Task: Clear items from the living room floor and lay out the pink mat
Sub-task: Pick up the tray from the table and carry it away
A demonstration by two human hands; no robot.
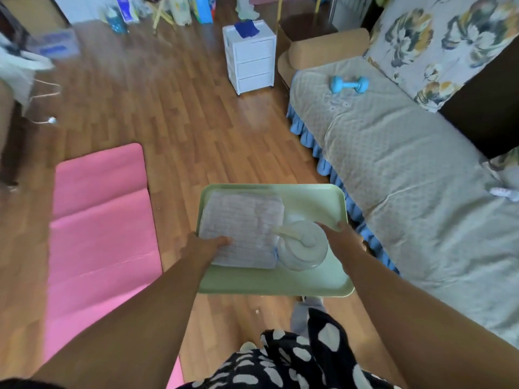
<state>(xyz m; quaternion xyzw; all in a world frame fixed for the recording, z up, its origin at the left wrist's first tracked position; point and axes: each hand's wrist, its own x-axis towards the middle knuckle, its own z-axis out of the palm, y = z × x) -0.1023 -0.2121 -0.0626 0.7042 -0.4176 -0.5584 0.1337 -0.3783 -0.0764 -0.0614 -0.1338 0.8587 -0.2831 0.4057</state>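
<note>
Both hands grip a pale green tray above the wooden floor (174, 113): the left hand (202, 245) clasps the tray's left edge with its thumb pressed onto a folded towel, and the right hand (344, 234) clasps the right edge, thumb over the rim. To the right, a sofa (407, 178) under a grey quilted cover with a blue frill runs from near to far. On the floor at left lies the pink mat (101, 237), unrolled flat with fold creases across it, well apart from the sofa. At the far end of the sofa stands a white drawer unit (254, 63) with a blue cloth (247, 28) on top. The tray (269, 282) is carried level between mat and sofa. On it, the checked white towel (241, 220) fills the left half, touching a clear lidded jar (304, 245) on its right. Far along the sofa seat rests a blue dumbbell (349, 85).
</note>
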